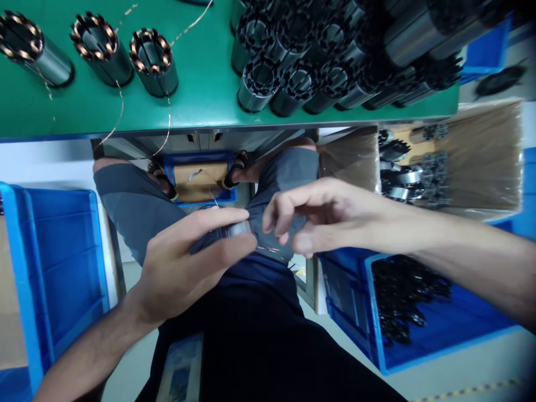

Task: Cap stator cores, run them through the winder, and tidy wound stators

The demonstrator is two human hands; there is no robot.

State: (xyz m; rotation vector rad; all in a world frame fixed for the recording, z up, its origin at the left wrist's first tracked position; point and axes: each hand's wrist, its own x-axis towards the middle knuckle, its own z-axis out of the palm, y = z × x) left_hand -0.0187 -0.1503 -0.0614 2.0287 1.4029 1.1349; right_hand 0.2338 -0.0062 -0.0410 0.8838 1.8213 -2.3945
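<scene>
My left hand (184, 262) is closed around a metallic cylinder (239, 228), apparently a motor stator, held over my lap. Only a small part of it shows between thumb and forefinger; the rest is hidden by the hand. Thin copper wire (270, 249) trails from its right side. To the right hovers my right hand (322, 218), fingers loosely curled and thumb apart, with nothing visible in it. On the green table (201, 106), wound stators (154, 64) stand upright at the left, copper wire ends hanging from them. Several bare stators (258, 84) are grouped at the right, some lying on top.
At right, a plastic-lined carton (481, 162) holds metal parts, and below it a blue crate (379, 312) contains black pieces. Another blue crate (67, 245) stands left. A blue tray with cardboard (201, 181) lies between my feet. The table's front edge crosses ahead of my knees.
</scene>
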